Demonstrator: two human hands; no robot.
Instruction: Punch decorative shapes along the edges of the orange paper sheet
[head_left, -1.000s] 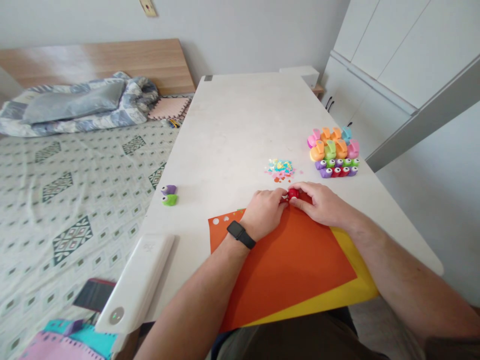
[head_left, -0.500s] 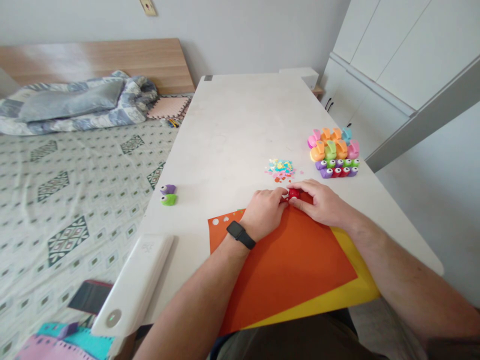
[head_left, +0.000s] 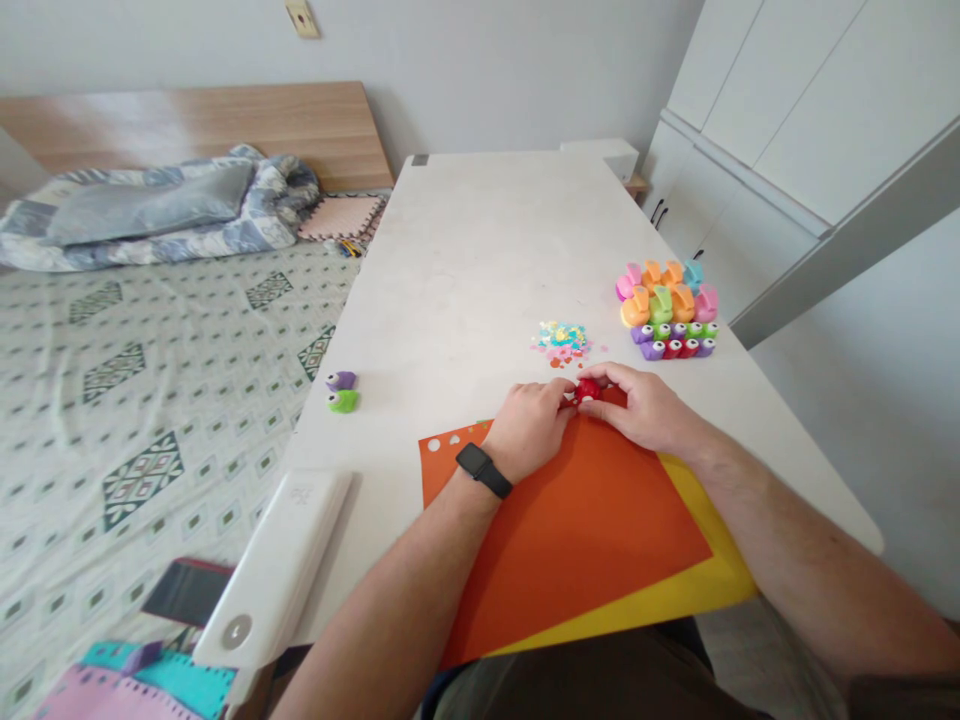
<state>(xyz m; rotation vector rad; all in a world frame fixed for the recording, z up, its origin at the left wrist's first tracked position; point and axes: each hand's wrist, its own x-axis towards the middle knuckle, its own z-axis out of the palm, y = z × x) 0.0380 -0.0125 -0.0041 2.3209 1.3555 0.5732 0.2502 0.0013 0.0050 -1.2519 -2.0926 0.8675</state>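
Observation:
A small red paper punch sits on the far edge of an orange paper sheet, which lies on a yellow sheet. My left hand, with a black watch on the wrist, and my right hand both pinch the punch from either side, fingers curled. Round holes show along the orange sheet's left edge. A little heap of coloured paper bits lies just beyond the hands.
A cluster of coloured punches stands at the right of the white table. A purple and a green punch sit near its left edge. A white device lies at the near left corner. A bed is to the left.
Hands and punch stay at the same spot on the orange sheet; only the camera has shifted slightly.

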